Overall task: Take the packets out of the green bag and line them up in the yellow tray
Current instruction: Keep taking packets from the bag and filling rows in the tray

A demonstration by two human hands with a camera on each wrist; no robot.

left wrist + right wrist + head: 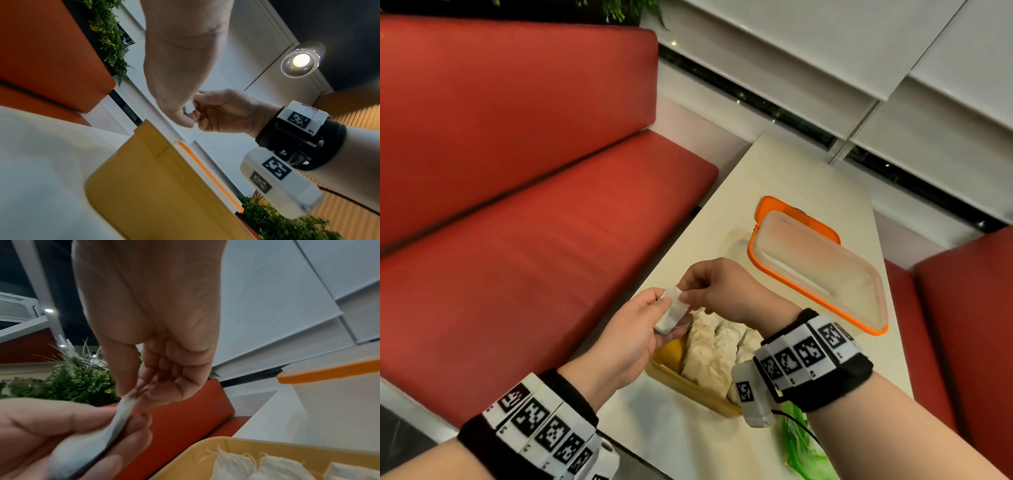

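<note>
Three cameras on one person — one on the head, one at each wrist.

The head camera looks forward and down from above, taking in both hands, the white table (804,178), the yellow tray (688,383) and the red bench (517,240) off to the left. The left wrist camera sits low beside the table and tilts upward, close against the tray's outer wall, facing the ceiling lamp (301,60). The right wrist camera looks along the right hand (152,321) from very near — the packet (121,415) pinched between both hands fills its lower left. All three views share the tray and the orange-rimmed lid (822,270).
</note>
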